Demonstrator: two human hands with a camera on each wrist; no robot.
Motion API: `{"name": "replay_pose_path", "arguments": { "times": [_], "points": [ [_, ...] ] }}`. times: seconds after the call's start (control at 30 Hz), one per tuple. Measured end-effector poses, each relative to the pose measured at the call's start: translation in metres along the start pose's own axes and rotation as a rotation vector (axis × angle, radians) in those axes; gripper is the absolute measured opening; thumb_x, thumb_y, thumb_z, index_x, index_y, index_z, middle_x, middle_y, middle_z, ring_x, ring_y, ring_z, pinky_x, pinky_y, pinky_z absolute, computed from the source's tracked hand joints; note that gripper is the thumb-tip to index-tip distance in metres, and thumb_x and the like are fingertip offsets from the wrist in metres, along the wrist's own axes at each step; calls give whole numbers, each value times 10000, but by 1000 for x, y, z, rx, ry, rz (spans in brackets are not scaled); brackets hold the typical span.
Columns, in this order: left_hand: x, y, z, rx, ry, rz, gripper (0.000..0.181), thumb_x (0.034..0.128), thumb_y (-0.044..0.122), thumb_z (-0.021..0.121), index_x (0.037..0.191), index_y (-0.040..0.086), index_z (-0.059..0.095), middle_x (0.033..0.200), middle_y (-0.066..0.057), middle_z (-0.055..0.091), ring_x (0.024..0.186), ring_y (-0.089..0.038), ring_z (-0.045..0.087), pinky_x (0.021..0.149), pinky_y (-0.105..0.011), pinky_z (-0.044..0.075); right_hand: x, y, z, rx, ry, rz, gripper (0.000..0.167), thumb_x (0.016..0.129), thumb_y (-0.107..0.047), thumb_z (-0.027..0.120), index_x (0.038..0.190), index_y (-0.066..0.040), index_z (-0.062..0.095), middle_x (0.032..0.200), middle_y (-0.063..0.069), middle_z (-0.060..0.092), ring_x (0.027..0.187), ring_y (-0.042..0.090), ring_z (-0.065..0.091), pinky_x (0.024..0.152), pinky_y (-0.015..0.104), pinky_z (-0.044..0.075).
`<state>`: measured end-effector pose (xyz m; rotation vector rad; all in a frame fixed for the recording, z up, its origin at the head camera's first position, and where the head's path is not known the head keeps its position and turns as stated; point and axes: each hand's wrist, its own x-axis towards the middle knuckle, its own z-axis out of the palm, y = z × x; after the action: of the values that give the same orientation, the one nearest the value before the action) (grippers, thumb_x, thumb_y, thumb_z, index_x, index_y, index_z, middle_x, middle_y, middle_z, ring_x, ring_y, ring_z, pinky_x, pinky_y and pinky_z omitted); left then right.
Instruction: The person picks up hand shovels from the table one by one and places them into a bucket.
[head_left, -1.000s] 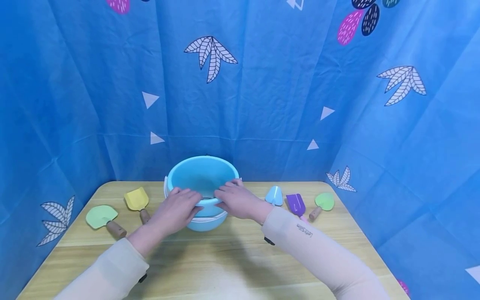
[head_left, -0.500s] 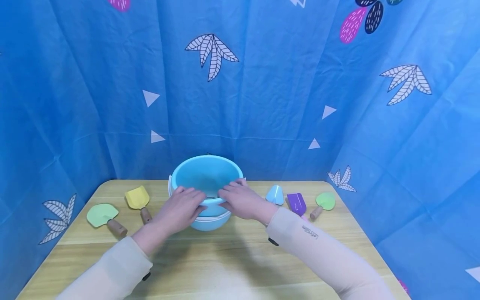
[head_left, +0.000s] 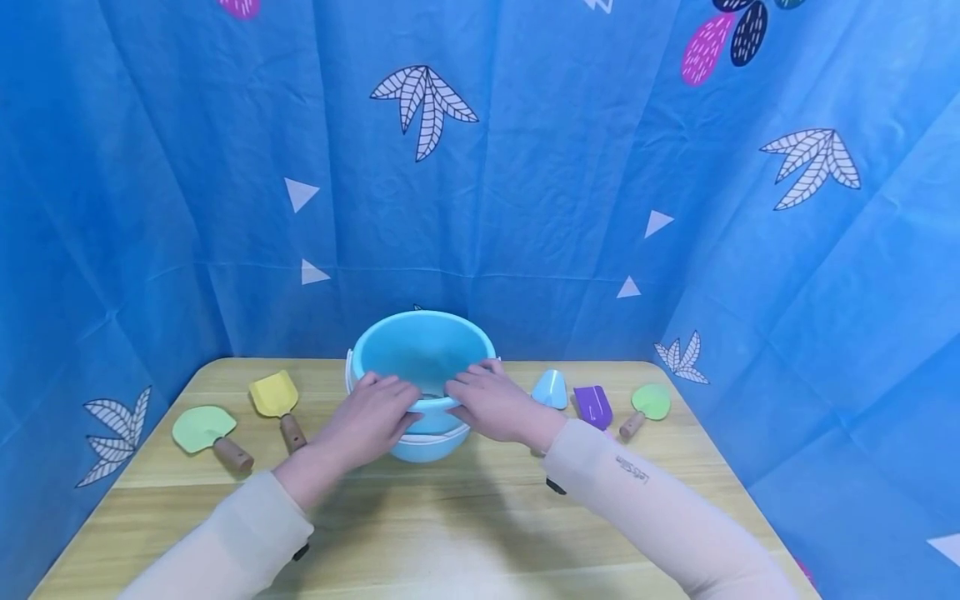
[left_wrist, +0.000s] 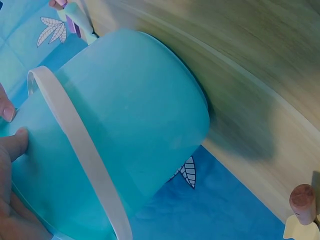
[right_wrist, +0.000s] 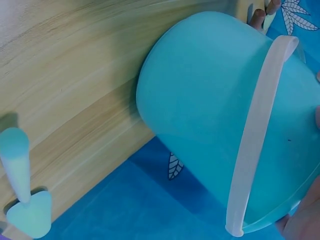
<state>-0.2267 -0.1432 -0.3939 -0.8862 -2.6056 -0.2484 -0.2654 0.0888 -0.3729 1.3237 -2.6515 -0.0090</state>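
Observation:
A light blue toy bucket (head_left: 424,350) stands near the back edge of the table, its mouth facing up. My left hand (head_left: 378,417) grips the near rim on the left, thumb outside and fingers over the edge. On the right part of the same rim, my right hand (head_left: 491,404) holds on in the same way. The bucket's white handle (left_wrist: 82,145) hangs down across the near outer wall. In the right wrist view the bucket wall (right_wrist: 210,95) slopes down to the table, with a shadow beside its base. Whether the base touches the wood, I cannot tell.
To the left lie a green shovel (head_left: 204,428) and a yellow shovel (head_left: 273,394) with wooden handles. A light blue shovel (head_left: 551,389), a purple shovel (head_left: 593,407) and a small green shovel (head_left: 650,402) lie right. A blue curtain (head_left: 555,183) hangs behind the table.
The bucket has moved a little to the right, with both hands keeping their grip on its rim. The shovels have stayed where they were.

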Motion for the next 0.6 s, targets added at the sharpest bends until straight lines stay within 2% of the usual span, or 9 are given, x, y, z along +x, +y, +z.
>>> {"name": "replay_pose_path", "arguments": {
  "times": [0.6],
  "points": [
    [6,11,5,-3,-5,27,175,910,273,736,927,228,568,838,135,581,801,-95,486,751,-318,310,-16,3,-2,-9,5,8,102,1003,-308,601,990,-210,579,958,-89,621,942,138,521,1020,465,334]
  ]
}}
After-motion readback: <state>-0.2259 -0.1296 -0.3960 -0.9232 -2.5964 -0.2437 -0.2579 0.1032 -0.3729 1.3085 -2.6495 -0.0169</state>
